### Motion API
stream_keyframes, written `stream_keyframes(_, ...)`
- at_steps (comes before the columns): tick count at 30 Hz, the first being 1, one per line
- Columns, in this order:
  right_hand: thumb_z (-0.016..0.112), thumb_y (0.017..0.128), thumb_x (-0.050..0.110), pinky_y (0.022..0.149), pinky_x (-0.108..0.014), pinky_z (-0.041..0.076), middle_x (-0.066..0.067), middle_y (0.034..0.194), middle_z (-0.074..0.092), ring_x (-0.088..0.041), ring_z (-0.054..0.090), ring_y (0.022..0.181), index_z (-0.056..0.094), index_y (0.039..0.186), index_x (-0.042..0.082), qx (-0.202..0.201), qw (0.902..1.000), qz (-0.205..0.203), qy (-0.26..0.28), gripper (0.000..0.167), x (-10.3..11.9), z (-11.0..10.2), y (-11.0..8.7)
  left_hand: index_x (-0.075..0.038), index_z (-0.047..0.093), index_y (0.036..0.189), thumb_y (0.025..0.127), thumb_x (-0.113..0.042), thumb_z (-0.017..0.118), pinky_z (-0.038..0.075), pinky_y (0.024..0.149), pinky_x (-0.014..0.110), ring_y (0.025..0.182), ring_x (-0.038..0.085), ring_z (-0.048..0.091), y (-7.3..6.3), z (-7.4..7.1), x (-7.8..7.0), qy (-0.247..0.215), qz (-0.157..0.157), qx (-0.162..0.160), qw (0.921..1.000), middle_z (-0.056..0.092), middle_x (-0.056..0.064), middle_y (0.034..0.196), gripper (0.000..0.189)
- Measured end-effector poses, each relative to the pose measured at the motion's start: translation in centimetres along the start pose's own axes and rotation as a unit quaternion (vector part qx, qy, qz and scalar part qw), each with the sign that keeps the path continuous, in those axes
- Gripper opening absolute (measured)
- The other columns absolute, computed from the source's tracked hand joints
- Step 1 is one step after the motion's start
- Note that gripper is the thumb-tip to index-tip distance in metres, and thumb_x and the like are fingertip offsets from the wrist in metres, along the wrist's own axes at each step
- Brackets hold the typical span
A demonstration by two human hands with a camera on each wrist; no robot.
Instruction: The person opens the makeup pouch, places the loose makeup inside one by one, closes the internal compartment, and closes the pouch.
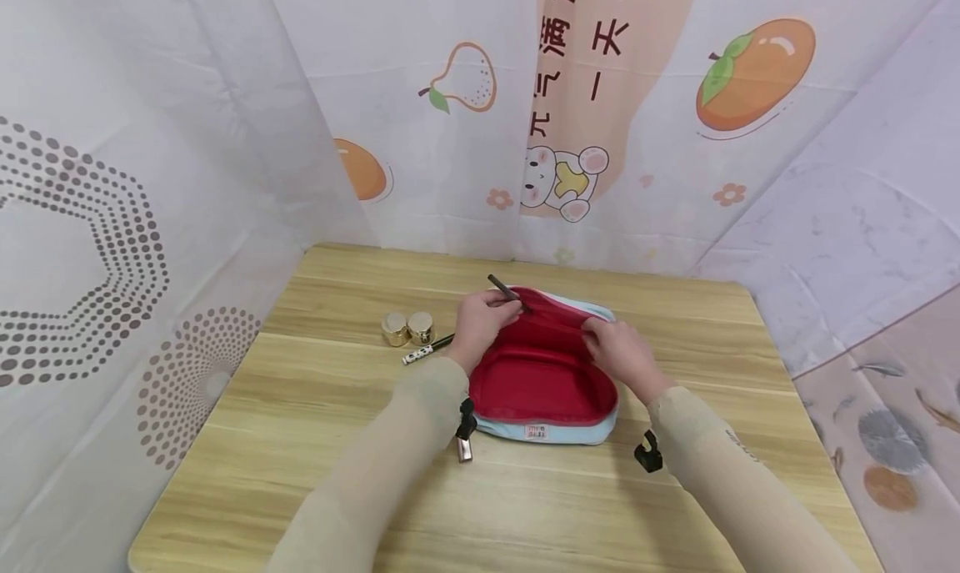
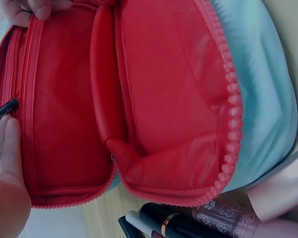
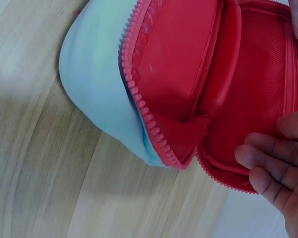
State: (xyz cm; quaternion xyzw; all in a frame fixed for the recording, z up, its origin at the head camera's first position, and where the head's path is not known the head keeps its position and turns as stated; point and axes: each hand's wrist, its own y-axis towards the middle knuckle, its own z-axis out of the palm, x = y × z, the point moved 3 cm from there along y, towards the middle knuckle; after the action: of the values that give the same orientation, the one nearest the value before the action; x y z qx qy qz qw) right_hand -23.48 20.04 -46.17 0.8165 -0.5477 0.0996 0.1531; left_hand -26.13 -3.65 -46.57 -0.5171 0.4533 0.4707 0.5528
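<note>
pouch [image 1: 542, 388] seems soft, light, best held by its rim [image 2: 233, 118]. left hand [image 1: 480, 329] pinches pen [image 1: 500, 285]; right hand [image 1: 625, 356] grips lid [image 1: 551, 324].

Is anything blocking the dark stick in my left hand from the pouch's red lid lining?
Nothing visible: your left hand holds the dark stick with its end right at the red lid lining.

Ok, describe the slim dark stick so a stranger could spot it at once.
On the wooden table lies an open, red-lined pouch. At its far-left edge, the left hand holds the dark stick. Unlike the spotted pen lying nearby, it's in hand.
</note>
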Motion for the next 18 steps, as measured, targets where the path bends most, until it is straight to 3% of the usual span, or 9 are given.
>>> stream_keyframes(3,0.067,0.095,0.006,0.065,-0.047,0.056,-0.009,0.084,0.072,-0.029,0.066,0.070,0.071,0.102,0.004,-0.001,1.0000,-0.008,0.002,0.009,-0.17,-0.08,-0.07,-0.002,0.078,0.110,0.092,-0.010,0.076,0.060,0.088,0.035,0.095,0.024,0.076,0.12,0.11,-0.11,0.071,0.018,-0.018,0.9972,0.078,0.013,0.101,0.019)
stream_keyframes(5,0.068,0.095,0.006,0.066,-0.047,0.056,-0.008,0.084,0.072,-0.029,0.066,0.071,0.072,0.103,0.004,0.001,0.9999,-0.012,0.004,0.009,-0.32,-0.07,-0.10,-0.008,0.080,0.108,0.093,-0.015,0.076,0.059,0.090,0.035,0.098,0.020,0.075,0.15,0.10,-0.24,0.133,0.035,-0.031,0.9900,0.079,0.008,0.100,0.017)
stream_keyframes(8,0.068,0.095,0.006,0.067,-0.048,0.057,-0.008,0.086,0.073,-0.029,0.068,0.073,0.072,0.104,0.005,0.002,0.9997,-0.023,0.006,0.010,-0.45,-0.08,-0.09,-0.013,0.081,0.108,0.095,-0.020,0.074,0.056,0.094,0.037,0.108,0.020,0.071,0.19,0.12,-0.44,0.224,0.067,-0.034,0.9717,0.079,0.003,0.104,0.016)
stream_keyframes(10,0.068,0.095,0.006,0.068,-0.048,0.057,-0.008,0.087,0.073,-0.029,0.068,0.074,0.072,0.103,0.005,0.002,0.9995,-0.030,0.008,0.010,-0.49,-0.09,-0.06,-0.015,0.080,0.111,0.097,-0.022,0.072,0.055,0.096,0.038,0.113,0.020,0.068,0.20,0.20,-0.54,0.284,0.096,-0.027,0.9536,0.078,0.001,0.110,0.017)
stream_keyframes(13,0.068,0.094,0.006,0.070,-0.049,0.057,-0.008,0.087,0.074,-0.030,0.069,0.075,0.072,0.102,0.005,0.001,0.9993,-0.035,0.010,0.009,-0.45,-0.16,-0.11,-0.014,0.078,0.117,0.100,-0.021,0.068,0.056,0.096,0.038,0.115,0.021,0.068,0.12,0.44,-0.65,0.367,0.148,-0.009,0.9183,0.076,0.003,0.117,0.021)
stream_keyframes(15,0.069,0.094,0.006,0.070,-0.049,0.057,-0.008,0.086,0.074,-0.030,0.070,0.076,0.072,0.102,0.005,0.000,0.9992,-0.037,0.011,0.008,-0.35,-0.24,-0.15,-0.013,0.076,0.120,0.101,-0.021,0.066,0.057,0.095,0.039,0.112,0.023,0.070,-0.02,0.61,-0.76,0.422,0.186,-0.001,0.8873,0.075,0.004,0.118,0.023)
stream_keyframes(16,0.069,0.094,0.006,0.070,-0.049,0.057,-0.008,0.086,0.074,-0.030,0.070,0.076,0.073,0.101,0.005,0.000,0.9992,-0.038,0.012,0.008,-0.30,-0.28,-0.18,-0.012,0.075,0.121,0.101,-0.021,0.066,0.058,0.093,0.039,0.109,0.024,0.071,-0.10,0.73,-0.79,0.452,0.208,0.003,0.8674,0.076,0.005,0.117,0.024)
stream_keyframes(18,0.070,0.093,0.006,0.069,-0.049,0.057,-0.007,0.085,0.074,-0.029,0.070,0.076,0.073,0.100,0.005,-0.001,0.9991,-0.041,0.013,0.008,-0.18,-0.34,-0.24,-0.011,0.074,0.121,0.102,-0.021,0.064,0.059,0.090,0.039,0.102,0.024,0.073,-0.24,1.00,-0.78,0.517,0.253,0.010,0.8176,0.077,0.004,0.113,0.024)
